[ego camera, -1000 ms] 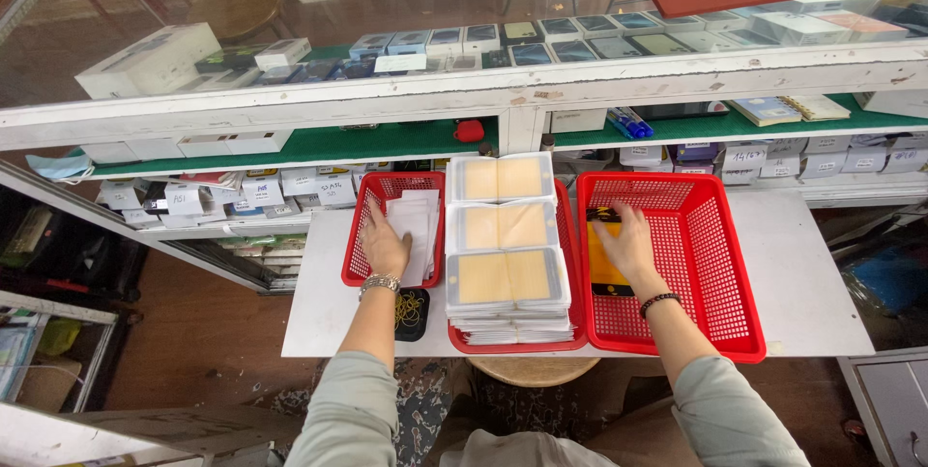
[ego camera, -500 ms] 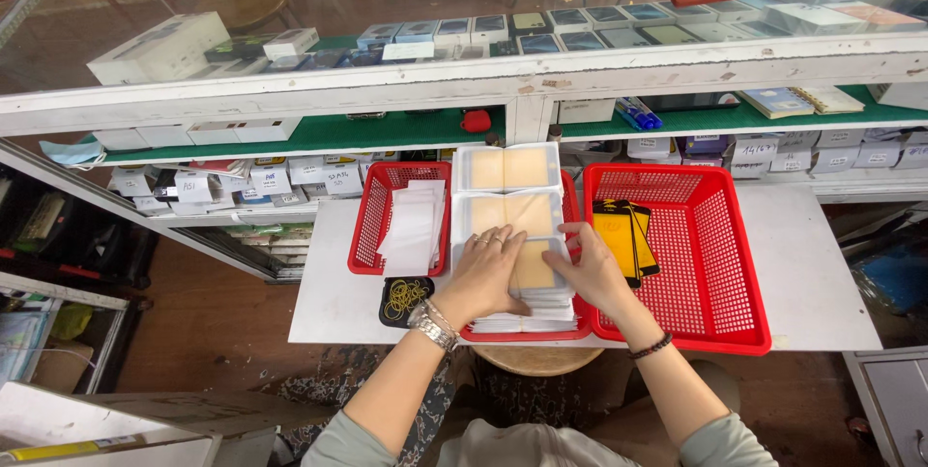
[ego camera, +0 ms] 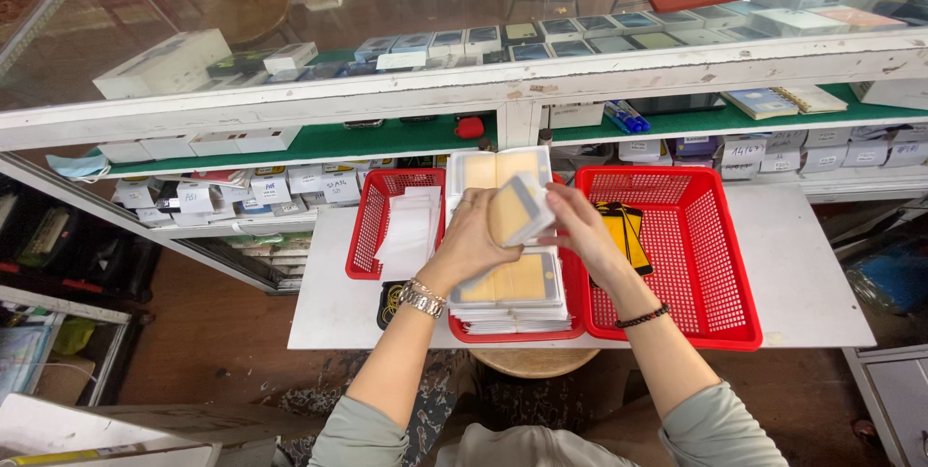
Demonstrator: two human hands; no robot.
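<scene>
Both my hands hold one flat packet (ego camera: 519,206), white-edged with a tan face, raised above the middle red basket (ego camera: 512,334). My left hand (ego camera: 471,235), with a metal watch on the wrist, grips its left side. My right hand (ego camera: 580,225), with a dark bead bracelet, grips its right side. Below lie stacks of similar packets (ego camera: 510,285), filling that basket. To the right, a large red basket (ego camera: 706,264) contains a yellow-and-black flat item (ego camera: 626,230). The small red basket (ego camera: 372,225) on the left holds white paper sheets (ego camera: 411,230).
The baskets sit on a white pull-out tabletop (ego camera: 812,283) under a glass display counter (ego camera: 503,80) with many small boxes and phones. A dark round object (ego camera: 389,301) lies by the left basket. A wooden stool (ego camera: 532,361) stands below. Shelves of labelled boxes (ego camera: 242,191) run to the left.
My hands came off the side baskets to the middle stack, took the top packet and lifted it up between them.
</scene>
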